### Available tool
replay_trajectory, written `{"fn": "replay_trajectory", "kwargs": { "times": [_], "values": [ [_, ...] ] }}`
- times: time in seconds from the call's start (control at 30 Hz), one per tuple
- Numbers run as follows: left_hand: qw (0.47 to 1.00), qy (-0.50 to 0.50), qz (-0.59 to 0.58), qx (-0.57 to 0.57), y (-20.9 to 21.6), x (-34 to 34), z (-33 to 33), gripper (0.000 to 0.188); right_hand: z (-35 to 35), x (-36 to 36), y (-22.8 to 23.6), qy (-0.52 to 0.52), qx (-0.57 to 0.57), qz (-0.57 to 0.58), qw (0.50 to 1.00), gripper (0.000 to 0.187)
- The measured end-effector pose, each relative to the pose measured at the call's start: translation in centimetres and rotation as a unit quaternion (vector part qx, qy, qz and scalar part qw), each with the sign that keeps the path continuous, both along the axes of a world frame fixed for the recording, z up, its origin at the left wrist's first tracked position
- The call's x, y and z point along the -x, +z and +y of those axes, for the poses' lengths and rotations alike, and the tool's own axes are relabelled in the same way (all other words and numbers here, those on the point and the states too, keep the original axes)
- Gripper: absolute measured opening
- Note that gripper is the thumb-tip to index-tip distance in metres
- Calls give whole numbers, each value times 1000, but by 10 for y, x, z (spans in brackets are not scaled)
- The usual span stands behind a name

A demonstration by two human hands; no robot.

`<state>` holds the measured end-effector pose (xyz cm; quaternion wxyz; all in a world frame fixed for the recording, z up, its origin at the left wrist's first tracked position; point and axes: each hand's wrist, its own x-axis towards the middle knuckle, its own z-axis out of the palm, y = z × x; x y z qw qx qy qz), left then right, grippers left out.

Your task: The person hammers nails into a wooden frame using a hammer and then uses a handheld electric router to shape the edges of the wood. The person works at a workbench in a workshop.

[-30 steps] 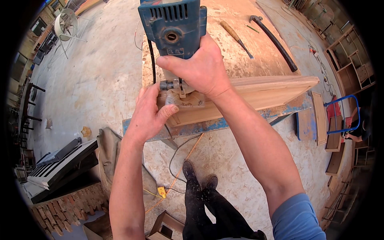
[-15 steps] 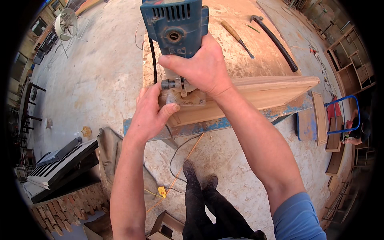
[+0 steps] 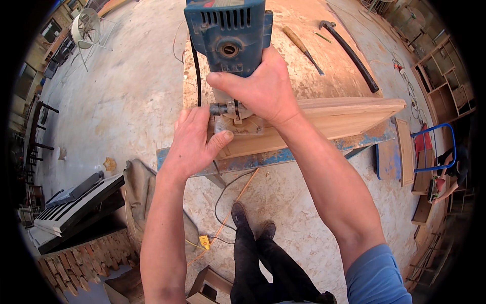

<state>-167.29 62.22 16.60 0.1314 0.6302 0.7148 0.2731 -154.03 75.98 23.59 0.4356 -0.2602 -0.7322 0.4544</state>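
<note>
A blue trim router (image 3: 228, 35) with a clear base stands upright on the top edge of a wooden panel (image 3: 336, 121). My right hand (image 3: 271, 91) wraps round the router's lower body, thumb across the near side. Beside the base, my left hand (image 3: 190, 144) grips the panel's left end, its fingers over the far side and its thumb close to the clear base. The panel is set on edge along the near side of a worn wooden workbench (image 3: 268, 159) with chipped blue paint. The router bit is hidden.
On the bench lie a wood-handled chisel (image 3: 302, 48), a pencil (image 3: 322, 38) and a hammer (image 3: 349, 54). A black cord (image 3: 196, 76) hangs from the router. A yellow socket (image 3: 204, 241) sits on the floor. At the right, a person (image 3: 455, 169) is beside a blue-framed cart (image 3: 433, 126).
The router and both hands appear slightly further right and lower, with a small shift of the whole view. At the far right, more of the other person's arms shows. My grips look unchanged.
</note>
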Motion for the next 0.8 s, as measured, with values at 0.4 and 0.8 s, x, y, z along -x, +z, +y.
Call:
{"fn": "replay_trajectory", "kwargs": {
  "times": [0.4,0.8],
  "values": [
    [1000,-14,-9,4,0,1,1,83,-2,-7,1,-7,-1,6,1000,68],
    [1000,16,-12,-6,1,-5,1,59,6,0,-1,3,-9,10,1000,64]
  ]
}}
